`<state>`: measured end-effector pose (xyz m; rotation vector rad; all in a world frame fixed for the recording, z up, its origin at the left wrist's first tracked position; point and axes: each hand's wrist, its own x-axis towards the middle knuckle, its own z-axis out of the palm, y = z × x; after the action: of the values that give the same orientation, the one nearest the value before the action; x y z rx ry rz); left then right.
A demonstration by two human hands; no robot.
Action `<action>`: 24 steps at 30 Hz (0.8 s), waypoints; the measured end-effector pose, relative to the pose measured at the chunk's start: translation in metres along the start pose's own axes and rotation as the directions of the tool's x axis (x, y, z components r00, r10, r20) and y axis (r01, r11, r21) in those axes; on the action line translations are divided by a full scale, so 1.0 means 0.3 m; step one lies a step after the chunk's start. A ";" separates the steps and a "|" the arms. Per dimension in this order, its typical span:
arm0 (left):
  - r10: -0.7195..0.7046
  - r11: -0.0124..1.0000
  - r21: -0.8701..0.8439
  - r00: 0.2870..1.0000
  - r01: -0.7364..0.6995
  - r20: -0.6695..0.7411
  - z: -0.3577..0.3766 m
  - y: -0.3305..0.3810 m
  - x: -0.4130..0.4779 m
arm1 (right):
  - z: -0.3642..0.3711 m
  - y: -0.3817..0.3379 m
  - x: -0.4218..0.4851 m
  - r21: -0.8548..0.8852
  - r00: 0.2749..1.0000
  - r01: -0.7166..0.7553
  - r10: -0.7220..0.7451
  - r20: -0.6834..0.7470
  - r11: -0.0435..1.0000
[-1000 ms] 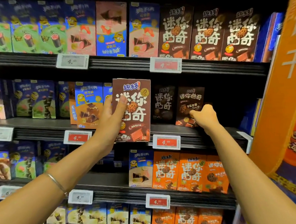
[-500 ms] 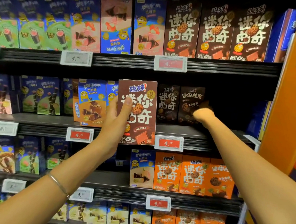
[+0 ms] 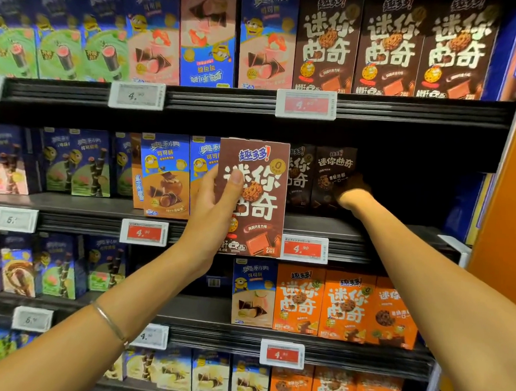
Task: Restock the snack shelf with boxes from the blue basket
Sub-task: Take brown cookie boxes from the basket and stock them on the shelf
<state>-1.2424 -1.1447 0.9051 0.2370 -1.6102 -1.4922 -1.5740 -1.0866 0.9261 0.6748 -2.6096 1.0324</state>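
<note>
My left hand (image 3: 212,211) grips a brown cookie box (image 3: 256,207) upright in front of the middle shelf (image 3: 315,228), thumb across its front. My right hand (image 3: 351,189) reaches deep into that shelf and rests against a dark brown box (image 3: 331,175) standing far back; its fingers are lost in shadow. A second dark box (image 3: 299,176) stands beside it, partly behind the held box. The blue basket is out of view.
To the right of the dark boxes the middle shelf has a dark gap (image 3: 406,191). Blue boxes (image 3: 165,175) fill the shelf's left part. Brown boxes (image 3: 390,46) line the shelf above, orange boxes (image 3: 346,304) the one below. An orange panel (image 3: 511,193) bounds the right side.
My right hand has pushed further back into the shelf, along with the dark box it touches. My left hand keeps the brown box in about the same place.
</note>
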 end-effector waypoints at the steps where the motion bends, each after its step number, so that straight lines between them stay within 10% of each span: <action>1: -0.001 1.000 0.000 1.000 0.001 0.001 -0.001 0.000 0.001 | 0.004 -0.003 0.003 0.009 1.000 0.005 -0.005 -0.001 1.000; 16: -0.005 1.000 -0.018 1.000 0.005 0.008 -0.013 0.012 -0.008 | -0.161 -0.058 -0.163 0.477 1.000 -0.030 0.028 0.011 0.878; 20: 0.019 0.999 -0.030 1.000 -0.019 0.015 -0.017 0.010 -0.017 | -0.247 -0.110 -0.427 0.571 0.977 0.213 -0.193 -0.096 0.793; 24: 0.083 0.996 0.035 0.995 -0.085 0.052 0.002 0.006 -0.036 | -0.269 -0.134 -0.670 0.664 0.883 0.213 -0.432 0.183 0.717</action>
<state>-1.2359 -1.1365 0.9017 0.1522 -1.6689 -1.4150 -1.3756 -0.9909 0.9281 1.5238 -2.1999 1.8150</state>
